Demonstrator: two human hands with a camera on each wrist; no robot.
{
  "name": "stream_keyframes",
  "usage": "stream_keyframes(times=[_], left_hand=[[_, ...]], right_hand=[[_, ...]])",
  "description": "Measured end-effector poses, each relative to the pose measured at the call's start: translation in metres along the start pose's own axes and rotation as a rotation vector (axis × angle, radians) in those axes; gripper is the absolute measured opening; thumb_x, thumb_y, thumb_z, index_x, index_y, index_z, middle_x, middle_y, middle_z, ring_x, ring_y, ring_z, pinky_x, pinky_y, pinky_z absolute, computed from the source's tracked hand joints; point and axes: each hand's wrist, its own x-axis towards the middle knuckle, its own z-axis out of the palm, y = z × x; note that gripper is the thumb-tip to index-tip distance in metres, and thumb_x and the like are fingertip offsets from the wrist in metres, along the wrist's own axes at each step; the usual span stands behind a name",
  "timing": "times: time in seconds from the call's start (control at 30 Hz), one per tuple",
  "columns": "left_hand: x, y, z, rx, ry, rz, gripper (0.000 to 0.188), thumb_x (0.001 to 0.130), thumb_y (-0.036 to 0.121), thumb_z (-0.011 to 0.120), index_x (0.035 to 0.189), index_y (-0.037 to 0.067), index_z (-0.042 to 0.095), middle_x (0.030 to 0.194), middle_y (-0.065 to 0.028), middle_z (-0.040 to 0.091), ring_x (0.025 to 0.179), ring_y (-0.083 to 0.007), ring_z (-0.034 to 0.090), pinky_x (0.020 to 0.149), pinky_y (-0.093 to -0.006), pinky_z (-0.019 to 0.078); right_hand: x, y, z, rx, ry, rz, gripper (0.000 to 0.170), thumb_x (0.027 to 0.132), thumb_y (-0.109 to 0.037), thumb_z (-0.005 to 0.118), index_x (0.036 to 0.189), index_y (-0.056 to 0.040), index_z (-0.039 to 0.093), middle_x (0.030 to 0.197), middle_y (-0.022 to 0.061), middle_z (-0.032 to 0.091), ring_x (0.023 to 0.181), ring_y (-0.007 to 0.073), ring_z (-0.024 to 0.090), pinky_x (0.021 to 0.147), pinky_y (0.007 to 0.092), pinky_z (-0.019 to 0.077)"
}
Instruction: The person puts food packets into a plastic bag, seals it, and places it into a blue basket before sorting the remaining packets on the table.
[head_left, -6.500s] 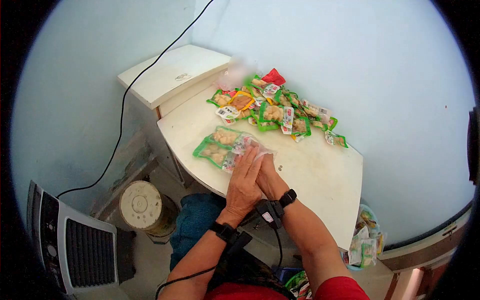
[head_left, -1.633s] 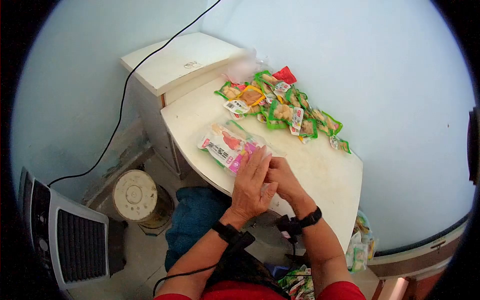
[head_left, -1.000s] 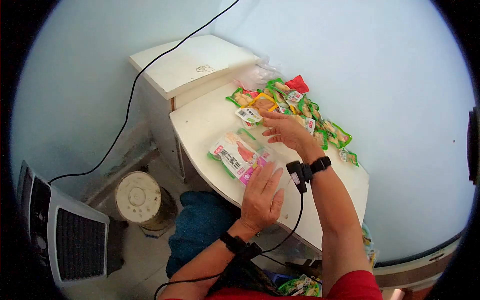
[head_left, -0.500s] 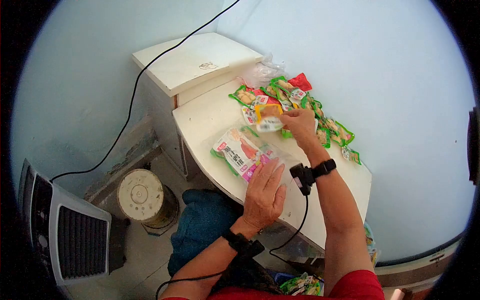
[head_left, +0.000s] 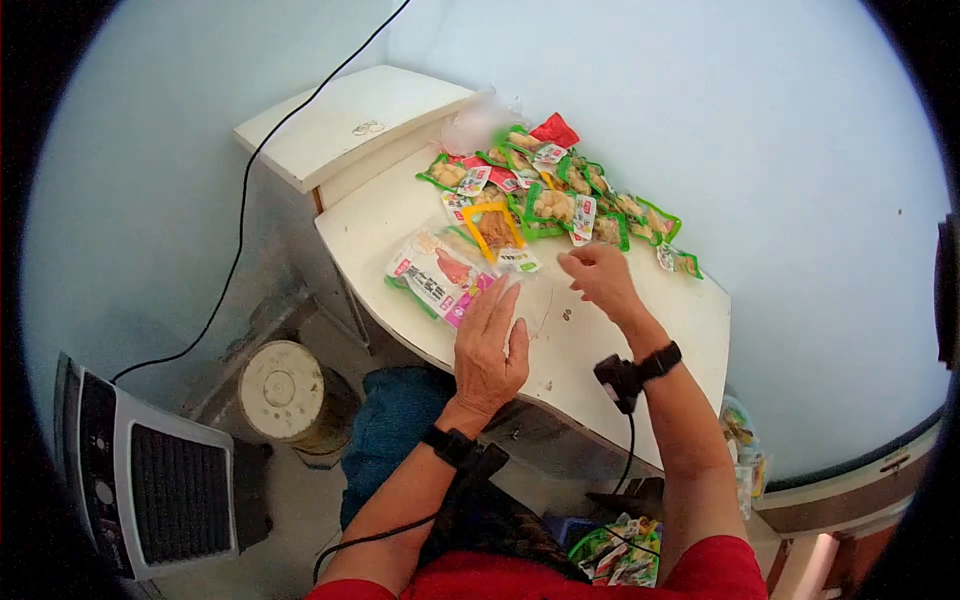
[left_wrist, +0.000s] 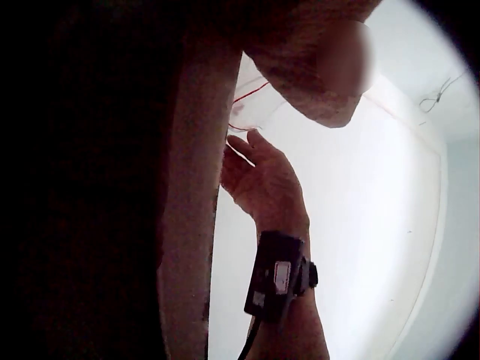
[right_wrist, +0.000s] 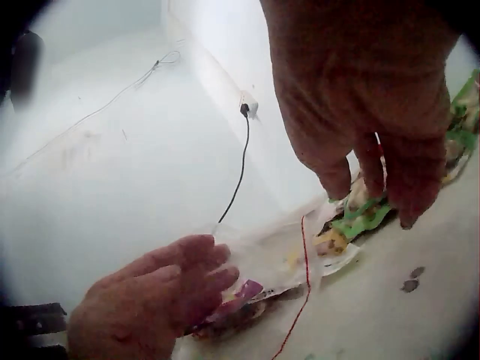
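A clear plastic bag (head_left: 452,240) lies on the white table, with a white and purple printed packet (head_left: 432,275) showing on top and green-edged packets beneath. My left hand (head_left: 490,345) rests on the bag's near end, fingers straight. Right beside the bag, overlapping its edge in the head view, is a yellow-edged food packet (head_left: 495,230) with a white label. My right hand (head_left: 603,280) hovers to the right of that packet, fingers loosely bent and holding nothing. In the right wrist view a red line (right_wrist: 306,277) runs along the bag's mouth.
A heap of green-edged food packets (head_left: 555,205) lies at the back against the wall, with a red packet (head_left: 555,130) on top. A raised cabinet (head_left: 350,120) stands at the left. Baskets of packets (head_left: 740,435) sit on the floor; a black cable (head_left: 245,220) hangs at left.
My right hand left the bag's mouth, took the yellow-edged packet from the heap, brought it beside the bag and let go. The white and purple packet was not on top 6.5 seconds ago.
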Motion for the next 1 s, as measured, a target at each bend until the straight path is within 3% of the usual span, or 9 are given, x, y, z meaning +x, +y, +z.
stream_keyframes(times=[0.07,0.17,0.27,0.37,0.47,0.67,0.77,0.87,1.0], left_hand=[[0.0,0.0,0.0,0.008,0.005,0.006,0.045,0.085,0.005,0.059,0.128,-0.005,0.055,0.132,-0.0241,0.055,0.12,-0.0418,0.054,0.104,-0.0474,0.0411],[0.0,0.0,0.0,-0.018,-0.003,-0.012,0.045,0.085,0.005,0.059,0.128,-0.005,0.056,0.131,-0.0248,0.056,0.119,-0.0421,0.054,0.104,-0.0474,0.0411],[-0.002,-0.001,0.001,-0.011,-0.014,-0.022,0.046,0.085,0.005,0.059,0.129,-0.005,0.055,0.13,-0.0256,0.057,0.118,-0.0424,0.054,0.104,-0.0482,0.0408],[0.0,0.004,-0.001,0.0,-0.008,-0.027,0.044,0.087,0.003,0.056,0.13,-0.003,0.055,0.129,-0.0257,0.059,0.12,-0.0428,0.055,0.104,-0.0459,0.0418],[-0.001,0.002,0.0,0.008,-0.008,-0.023,0.044,0.087,0.003,0.057,0.131,-0.003,0.056,0.128,-0.0254,0.059,0.12,-0.0428,0.055,0.104,-0.0459,0.0419],[-0.001,0.002,0.0,0.014,-0.013,-0.021,0.045,0.086,0.002,0.057,0.131,-0.003,0.056,0.128,-0.0253,0.059,0.12,-0.0423,0.055,0.104,-0.0457,0.0421],[0.0,0.003,-0.001,0.007,-0.008,-0.021,0.044,0.086,0.002,0.057,0.13,-0.003,0.056,0.128,-0.0251,0.059,0.121,-0.0419,0.055,0.104,-0.0454,0.0422],[-0.004,-0.001,0.001,0.006,-0.013,-0.024,0.044,0.084,0.002,0.058,0.128,-0.004,0.057,0.131,-0.0247,0.056,0.119,-0.0413,0.055,0.105,-0.0478,0.0404],[0.002,0.004,-0.002,-0.011,-0.034,-0.011,0.045,0.082,-0.004,0.053,0.127,-0.004,0.056,0.136,-0.0244,0.053,0.125,-0.041,0.052,0.107,-0.0464,0.0392]], right_hand=[[0.016,-0.007,0.012,-0.056,-0.15,0.139,0.041,0.085,-0.037,0.071,0.09,0.0036,0.071,0.075,0.0083,0.067,0.066,0.0136,0.066,0.052,0.0273,0.0508],[0.036,-0.016,0.032,-0.302,-0.204,0.142,0.051,0.073,-0.045,0.079,0.084,0.0042,0.072,0.08,0.0195,0.07,0.064,0.0284,0.068,0.061,0.0393,0.0539],[0.048,-0.012,0.051,-0.454,-0.166,0.038,0.061,0.064,-0.048,0.084,0.086,0.0063,0.07,0.088,0.0234,0.07,0.079,0.0354,0.069,0.07,0.0438,0.0547],[0.059,0.001,0.058,-0.467,-0.16,0.013,0.064,0.059,-0.045,0.087,0.09,0.0069,0.068,0.095,0.0253,0.069,0.093,0.0369,0.068,0.078,0.0451,0.0543],[0.062,0.007,0.06,-0.427,-0.145,0.057,0.064,0.059,-0.043,0.088,0.096,0.0055,0.067,0.1,0.0255,0.068,0.095,0.0363,0.067,0.08,0.044,0.0542],[0.06,0.002,0.054,-0.401,-0.191,0.02,0.051,0.06,-0.038,0.085,0.083,0.0041,0.068,0.086,0.0236,0.069,0.08,0.0363,0.069,0.076,0.0421,0.0556],[0.06,0.009,0.054,-0.225,-0.203,0.051,0.04,0.064,-0.029,0.083,0.075,0.005,0.066,0.076,0.0189,0.067,0.066,0.0301,0.069,0.066,0.0398,0.0576],[0.047,0.007,0.046,0.211,-0.05,0.023,0.027,0.073,-0.017,0.075,0.077,0.0063,0.063,0.073,0.0131,0.066,0.06,0.023,0.067,0.056,0.0351,0.0575],[0.02,-0.007,0.011,0.46,0.065,-0.031,0.017,0.087,-0.009,0.063,0.094,0.0045,0.055,0.089,0.0116,0.065,0.075,0.0202,0.069,0.056,0.0317,0.0596]])
